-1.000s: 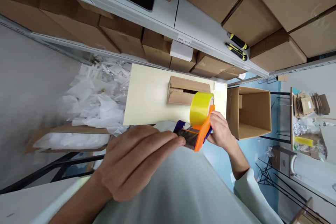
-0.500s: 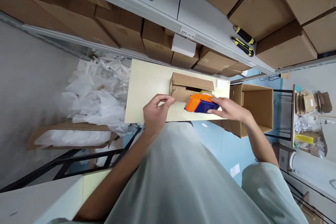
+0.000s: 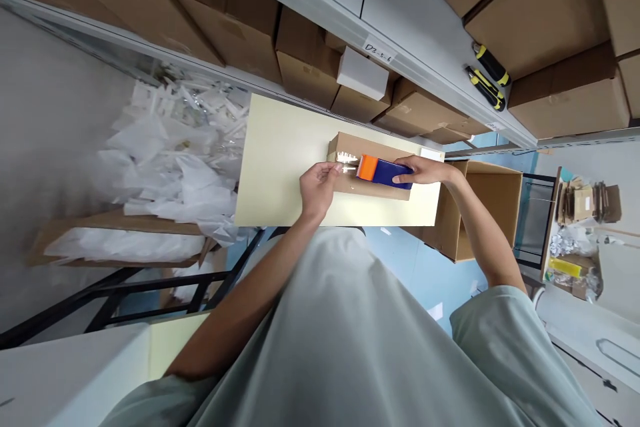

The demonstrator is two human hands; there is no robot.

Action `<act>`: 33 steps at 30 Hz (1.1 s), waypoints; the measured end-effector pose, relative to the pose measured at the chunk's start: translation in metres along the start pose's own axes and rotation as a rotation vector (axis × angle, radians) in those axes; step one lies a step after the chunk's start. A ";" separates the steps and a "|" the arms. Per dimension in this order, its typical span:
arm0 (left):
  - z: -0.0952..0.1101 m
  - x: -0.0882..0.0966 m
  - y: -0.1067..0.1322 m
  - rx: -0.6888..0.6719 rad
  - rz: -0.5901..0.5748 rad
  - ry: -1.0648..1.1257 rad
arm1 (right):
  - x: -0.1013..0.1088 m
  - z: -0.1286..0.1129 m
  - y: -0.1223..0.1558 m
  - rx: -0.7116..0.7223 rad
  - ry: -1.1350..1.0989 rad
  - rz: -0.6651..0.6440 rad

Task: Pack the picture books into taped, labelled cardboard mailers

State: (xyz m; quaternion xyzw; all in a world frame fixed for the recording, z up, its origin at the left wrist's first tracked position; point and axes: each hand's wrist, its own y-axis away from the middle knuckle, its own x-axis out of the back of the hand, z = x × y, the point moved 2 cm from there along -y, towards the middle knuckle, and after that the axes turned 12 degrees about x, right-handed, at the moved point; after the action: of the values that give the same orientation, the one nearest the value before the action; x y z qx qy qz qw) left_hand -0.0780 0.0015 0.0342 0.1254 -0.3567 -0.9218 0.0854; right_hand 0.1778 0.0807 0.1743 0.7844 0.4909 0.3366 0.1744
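Note:
A long brown cardboard box (image 3: 383, 191) lies with its flaps closed on the pale yellow board in front of me. My right hand (image 3: 423, 169) is wrapped round an orange and blue tape dispenser (image 3: 389, 171), whose orange end points left over the box top. Between the dispenser and my left hand, a shiny clear strip of packing tape (image 3: 347, 159) runs along the box. My left hand (image 3: 319, 188) is closed at the box's left end, thumb and fingers pinched at the end of the strip. The fingertips partly hide the tape's end.
The pale board (image 3: 280, 167) carries a white label at its right end. An open carton (image 3: 493, 207) stands to the right. White packing scraps (image 3: 170, 160) are heaped at left. Shelves with cartons (image 3: 305, 73) run behind; two utility knives (image 3: 487, 77) lie on the upper shelf.
The dispenser has turned and come down onto the box top, and a tape strip now shows. My left hand has moved right and up to the box's left end. The box flaps now look closed.

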 end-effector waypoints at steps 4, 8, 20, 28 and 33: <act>0.005 0.004 -0.006 -0.045 0.105 -0.103 | 0.003 0.000 -0.011 -0.021 -0.009 0.001; 0.006 0.009 -0.014 -0.015 0.130 -0.089 | 0.006 -0.003 -0.023 -0.007 -0.047 -0.012; 0.002 0.023 -0.035 0.172 0.065 0.096 | 0.005 -0.005 -0.049 0.020 -0.083 -0.076; -0.012 0.020 -0.054 0.198 0.081 -0.054 | 0.006 -0.010 -0.052 0.008 -0.082 -0.103; -0.008 0.030 -0.050 0.105 0.170 -0.212 | 0.004 -0.010 -0.050 0.010 -0.099 -0.089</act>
State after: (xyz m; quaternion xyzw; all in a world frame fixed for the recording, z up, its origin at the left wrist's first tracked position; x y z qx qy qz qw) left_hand -0.1077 0.0254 -0.0112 0.0008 -0.4209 -0.8994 0.1181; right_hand 0.1390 0.1063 0.1523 0.7783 0.5178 0.2869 0.2093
